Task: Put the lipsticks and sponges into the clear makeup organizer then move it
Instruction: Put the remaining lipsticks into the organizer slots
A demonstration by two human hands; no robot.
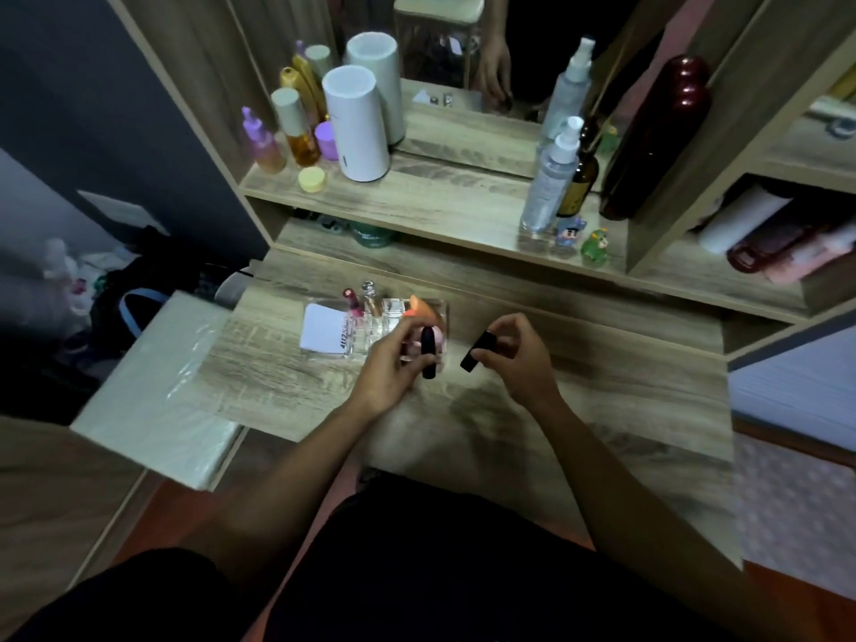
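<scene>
Both hands hold black lipstick tubes just in front of the clear organizer.

Nearest the camera, the left hand (393,363) pinches an upright black lipstick tube (428,353), and the right hand (514,352) grips a second, tilted black lipstick tube (477,352). The clear acrylic makeup organizer (370,324) sits toward the left edge of the wooden dressing table (602,373), already holding an orange sponge (419,310) and a pink lipstick (350,301). Each tube probably wants lowering upright into a free compartment, one hand at a time, without knocking the sponge.
</scene>
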